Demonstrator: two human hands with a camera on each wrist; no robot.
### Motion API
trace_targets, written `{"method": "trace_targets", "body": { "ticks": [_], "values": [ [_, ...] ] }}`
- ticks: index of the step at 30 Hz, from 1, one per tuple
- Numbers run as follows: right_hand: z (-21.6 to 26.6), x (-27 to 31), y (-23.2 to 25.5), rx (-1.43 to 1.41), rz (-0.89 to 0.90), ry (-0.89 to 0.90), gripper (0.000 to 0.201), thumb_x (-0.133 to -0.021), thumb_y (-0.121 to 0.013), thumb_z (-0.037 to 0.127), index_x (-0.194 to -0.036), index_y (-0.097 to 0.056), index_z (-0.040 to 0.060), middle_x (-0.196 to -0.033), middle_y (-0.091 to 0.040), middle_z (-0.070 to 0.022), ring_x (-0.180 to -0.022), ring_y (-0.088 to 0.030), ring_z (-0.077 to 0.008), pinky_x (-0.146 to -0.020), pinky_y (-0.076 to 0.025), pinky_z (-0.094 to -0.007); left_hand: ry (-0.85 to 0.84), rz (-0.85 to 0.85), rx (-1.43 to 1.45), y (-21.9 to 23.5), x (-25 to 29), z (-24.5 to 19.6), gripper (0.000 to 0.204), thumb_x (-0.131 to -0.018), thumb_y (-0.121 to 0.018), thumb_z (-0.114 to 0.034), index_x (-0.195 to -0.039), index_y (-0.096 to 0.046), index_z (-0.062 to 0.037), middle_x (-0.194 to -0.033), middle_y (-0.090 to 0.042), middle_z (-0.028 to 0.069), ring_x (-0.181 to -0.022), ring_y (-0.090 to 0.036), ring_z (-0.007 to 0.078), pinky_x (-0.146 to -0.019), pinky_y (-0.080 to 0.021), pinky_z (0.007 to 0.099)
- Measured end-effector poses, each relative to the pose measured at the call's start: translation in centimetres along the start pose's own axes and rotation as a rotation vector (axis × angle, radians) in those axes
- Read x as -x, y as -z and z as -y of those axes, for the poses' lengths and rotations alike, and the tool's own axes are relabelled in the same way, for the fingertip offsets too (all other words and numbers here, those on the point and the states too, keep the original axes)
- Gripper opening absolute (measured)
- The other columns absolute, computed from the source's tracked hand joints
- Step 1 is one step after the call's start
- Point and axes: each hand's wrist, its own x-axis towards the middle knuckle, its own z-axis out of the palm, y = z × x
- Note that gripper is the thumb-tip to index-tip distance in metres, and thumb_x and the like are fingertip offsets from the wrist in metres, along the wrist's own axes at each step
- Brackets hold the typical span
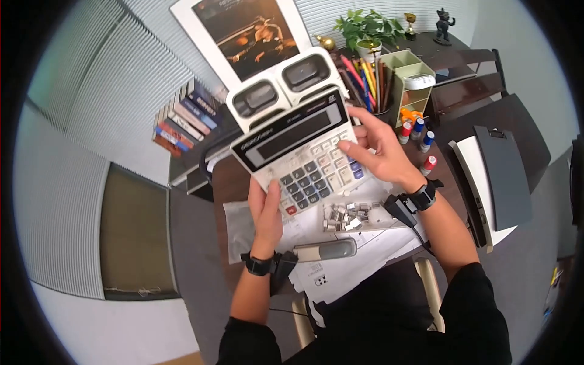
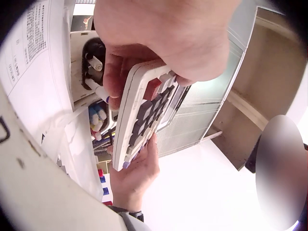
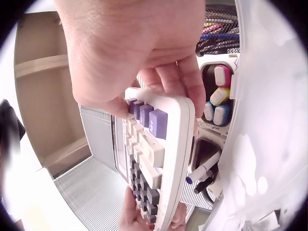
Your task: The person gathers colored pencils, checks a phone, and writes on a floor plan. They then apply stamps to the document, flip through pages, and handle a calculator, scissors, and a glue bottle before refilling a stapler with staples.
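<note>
A white desk calculator (image 1: 307,159) with a black-framed display is held up, tilted, above the desk. My left hand (image 1: 266,213) grips its lower left corner, thumb on the front beside the red key and fingers behind. At the right edge my right hand (image 1: 383,149) holds it, thumb on the front near the upper keys and fingers wrapped behind. In the right wrist view, purple keys (image 3: 158,123) lie just below the right thumb. The left wrist view shows the calculator (image 2: 139,115) edge-on between both hands.
Below are papers (image 1: 331,280), a stapler-like grey and white object (image 1: 325,250) and a box of small metallic pieces (image 1: 353,217). Behind stands a white two-compartment organizer (image 1: 286,82). Red- and blue-capped bottles (image 1: 428,141), a pen cup (image 1: 380,103) and a black printer-like device (image 1: 502,176) are to the right.
</note>
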Motion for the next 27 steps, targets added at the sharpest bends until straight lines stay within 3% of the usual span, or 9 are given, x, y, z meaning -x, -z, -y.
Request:
{"method": "trace_targets", "body": {
  "ticks": [5, 7, 9, 11, 12, 14, 16, 23, 27],
  "values": [
    [0.3, 0.6, -0.2, 0.045, -0.049, 0.133, 0.059, -0.089, -0.074, 0.008, -0.140, -0.046, -0.0008, -0.105, -0.073, -0.0124, -0.091, -0.070, -0.0159, -0.083, -0.054, -0.0296, -0.199, -0.086, -0.148, 0.4, 0.3, 0.1, 0.056, -0.102, -0.058, -0.019, -0.146, -0.037, 0.0073, -0.142, -0.051, 0.0147, -0.127, -0.050, 0.0186, -0.108, -0.037, 0.0332],
    [1.6, 0.8, -0.2, 0.271, -0.017, 0.320, 0.058, -0.084, -0.078, 0.008, -0.135, -0.050, -0.0002, -0.104, -0.073, -0.0143, -0.094, -0.072, -0.0209, -0.084, -0.054, -0.0314, -0.338, -0.181, -0.183, -0.6, -0.2, -0.6, 0.057, -0.100, -0.061, -0.020, -0.145, -0.038, 0.0066, -0.141, -0.052, 0.0155, -0.126, -0.051, 0.0206, -0.109, -0.037, 0.0346],
    [2.4, 0.8, -0.5, 0.304, -0.003, 0.453, 0.054, -0.079, -0.080, 0.006, -0.127, -0.055, 0.0004, -0.108, -0.071, -0.0175, -0.093, -0.073, -0.0302, -0.085, -0.056, -0.0360, -0.419, -0.242, -0.296, 0.0, -0.2, -0.8, 0.046, -0.097, -0.064, -0.019, -0.133, -0.049, 0.0064, -0.132, -0.058, 0.0184, -0.120, -0.056, 0.0264, -0.106, -0.042, 0.0399],
    [2.6, 0.8, -0.3, 0.368, 0.021, 0.587, 0.055, -0.075, -0.077, 0.000, -0.126, -0.056, 0.0012, -0.107, -0.071, -0.0173, -0.094, -0.073, -0.0320, -0.084, -0.057, -0.0380, -0.477, -0.158, -0.432, 0.5, -0.8, -1.3, 0.041, -0.093, -0.067, -0.020, -0.122, -0.055, 0.0059, -0.122, -0.063, 0.0208, -0.114, -0.059, 0.0292, -0.101, -0.045, 0.0416],
    [2.4, 0.6, -0.2, 0.366, 0.021, 0.592, 0.055, -0.075, -0.077, 0.000, -0.126, -0.056, 0.0012, -0.107, -0.071, -0.0173, -0.094, -0.073, -0.0320, -0.084, -0.057, -0.0380, -0.544, -0.194, -0.514, 0.7, -1.2, -1.3, 0.040, -0.087, -0.071, -0.020, -0.117, -0.057, 0.0037, -0.115, -0.066, 0.0215, -0.109, -0.061, 0.0310, -0.098, -0.046, 0.0429],
    [1.9, 0.5, -0.2, 0.346, 0.012, 0.720, 0.056, -0.071, -0.074, -0.004, -0.125, -0.059, 0.0015, -0.110, -0.072, -0.0167, -0.094, -0.072, -0.0327, -0.082, -0.058, -0.0388, -0.612, -0.195, -0.669, 1.0, -1.4, -1.8, 0.038, -0.088, -0.068, -0.018, -0.119, -0.058, 0.0034, -0.118, -0.064, 0.0212, -0.110, -0.061, 0.0302, -0.097, -0.047, 0.0410],
    [2.8, 0.6, -0.1, 0.371, 0.006, 0.720, 0.052, -0.070, -0.073, -0.005, -0.121, -0.062, 0.0013, -0.112, -0.072, -0.0161, -0.095, -0.072, -0.0327, -0.083, -0.059, -0.0391, -0.722, -0.206, -0.912, 0.9, -1.4, -2.2, 0.035, -0.092, -0.063, -0.017, -0.121, -0.058, 0.0022, -0.119, -0.064, 0.0214, -0.108, -0.063, 0.0307, -0.092, -0.052, 0.0402],
    [3.6, 0.2, -0.2, 0.551, -0.074, 0.904, 0.042, -0.067, -0.069, -0.008, -0.108, -0.072, 0.0023, -0.115, -0.072, -0.0128, -0.103, -0.071, -0.0312, -0.088, -0.059, -0.0401, -0.790, -0.248, -0.868, 1.4, -1.3, -1.8, 0.030, -0.092, -0.064, -0.007, -0.121, -0.062, 0.0035, -0.116, -0.065, 0.0225, -0.104, -0.065, 0.0311, -0.086, -0.056, 0.0379],
    [2.9, 0.1, -0.5, 0.636, -0.085, 0.963, 0.043, -0.068, -0.071, -0.003, -0.110, -0.071, 0.0022, -0.111, -0.072, -0.0133, -0.095, -0.071, -0.0309, -0.082, -0.059, -0.0388, -0.759, -0.254, -0.842, 1.4, -1.4, -1.3, 0.038, -0.091, -0.068, -0.017, -0.122, -0.061, 0.0041, -0.117, -0.065, 0.0219, -0.106, -0.065, 0.0308, -0.092, -0.055, 0.0422]
  ]
}}
